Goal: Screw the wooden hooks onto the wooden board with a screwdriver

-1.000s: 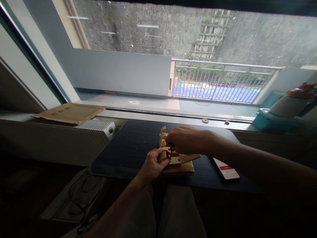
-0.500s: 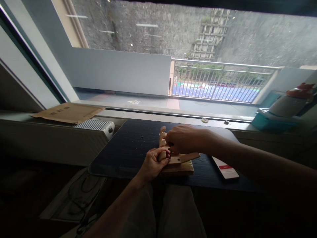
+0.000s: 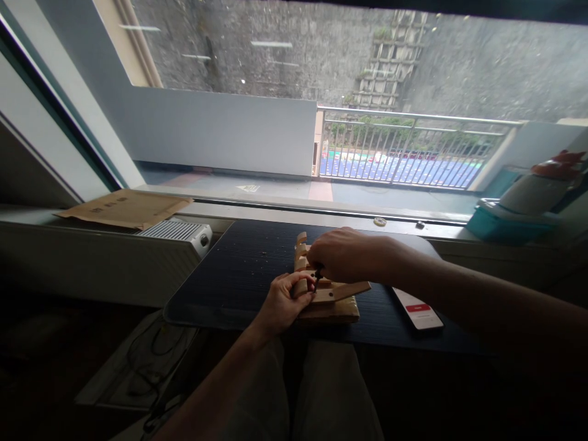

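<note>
A light wooden piece with curved notches (image 3: 301,263) and flat slats (image 3: 351,292) rests on a thicker wooden block (image 3: 331,313) on the dark table. My left hand (image 3: 282,301) grips the near end of the notched wood, thumb and fingers pinched round it. Above the wood, my right hand (image 3: 335,254) is closed on a thin dark tool (image 3: 318,277), which points down beside my left fingertips. The tool's upper part is hidden in my right hand. A dark hole shows in the nearest slat.
The dark table (image 3: 229,269) stands below a window. A phone (image 3: 418,309) lies right of the wood, under my right forearm. On the sill are a tape roll (image 3: 379,222) and a teal box (image 3: 505,223). A brown envelope (image 3: 124,207) lies at the left.
My right hand has lifted and turned slightly, and more of the dark tool shows beneath it. My left hand stays on the wood.
</note>
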`<state>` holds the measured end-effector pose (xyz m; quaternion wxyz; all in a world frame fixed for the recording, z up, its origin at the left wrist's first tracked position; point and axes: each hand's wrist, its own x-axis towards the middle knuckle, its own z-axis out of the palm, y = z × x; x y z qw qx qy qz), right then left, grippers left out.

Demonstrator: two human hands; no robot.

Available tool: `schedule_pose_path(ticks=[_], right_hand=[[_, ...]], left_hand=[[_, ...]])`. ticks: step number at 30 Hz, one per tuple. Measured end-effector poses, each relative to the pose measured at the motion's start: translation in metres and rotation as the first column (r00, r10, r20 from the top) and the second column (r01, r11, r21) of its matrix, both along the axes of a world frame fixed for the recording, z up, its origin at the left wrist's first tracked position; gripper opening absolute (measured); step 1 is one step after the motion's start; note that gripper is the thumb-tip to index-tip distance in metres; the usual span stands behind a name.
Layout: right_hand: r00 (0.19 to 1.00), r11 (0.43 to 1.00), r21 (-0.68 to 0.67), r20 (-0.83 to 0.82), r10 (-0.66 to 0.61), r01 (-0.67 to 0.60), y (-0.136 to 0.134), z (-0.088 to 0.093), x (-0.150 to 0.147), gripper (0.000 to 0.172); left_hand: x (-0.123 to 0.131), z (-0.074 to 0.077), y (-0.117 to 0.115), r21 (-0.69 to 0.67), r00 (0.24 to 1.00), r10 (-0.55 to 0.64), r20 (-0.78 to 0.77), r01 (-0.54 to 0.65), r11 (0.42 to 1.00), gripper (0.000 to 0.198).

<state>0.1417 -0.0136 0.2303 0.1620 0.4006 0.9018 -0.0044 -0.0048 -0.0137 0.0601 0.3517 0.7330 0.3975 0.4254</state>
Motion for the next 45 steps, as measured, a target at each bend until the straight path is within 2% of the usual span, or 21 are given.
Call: schedule_pose_path(ticks=[4,9,15,20,26,30,35,45], right_hand=[[1.0,1.0,0.021,-0.027,-0.005,0.006,0.004,-0.007,0.007,0.011],[0.999,0.998,0.024,0.006,-0.054,0.054,0.0,-0.003,0.004,0.013],[1.0,1.0,-0.017,0.008,0.01,-0.01,-0.005,0.005,-0.007,0.013],[1.0,0.999,-0.021,0.009,0.029,-0.029,-0.002,0.0,-0.009,0.011],[1.0,1.0,0.025,-0.006,0.01,-0.01,0.002,-0.009,-0.005,0.016],[1.0,1.0,0.026,0.022,-0.018,0.018,-0.002,-0.003,-0.006,0.017],[1.0,1.0,-0.005,-0.007,0.013,-0.013,-0.005,0.003,-0.005,0.014],[0.998,1.0,-0.012,-0.054,0.01,-0.01,0.001,-0.008,0.001,0.013]], left_hand=[[-0.001,-0.001,-0.001,-0.04,1.0,-0.024,-0.003,0.024,0.999,0.025],[-0.003,-0.004,-0.001,-0.103,0.999,-0.051,0.007,0.052,0.993,0.031],[-0.005,0.001,-0.003,-0.173,0.999,-0.05,0.001,0.05,0.984,0.039],[-0.004,0.008,-0.006,-0.24,0.999,-0.049,-0.018,0.043,0.97,0.039],[-0.004,0.005,-0.005,-0.203,1.0,-0.03,0.005,0.03,0.979,0.04],[-0.004,0.002,-0.004,-0.164,0.999,-0.025,0.024,0.028,0.986,0.039],[-0.004,0.002,-0.004,-0.185,0.999,-0.036,0.025,0.04,0.982,0.042],[-0.005,-0.003,-0.002,-0.152,0.998,-0.048,0.032,0.052,0.987,0.039]])
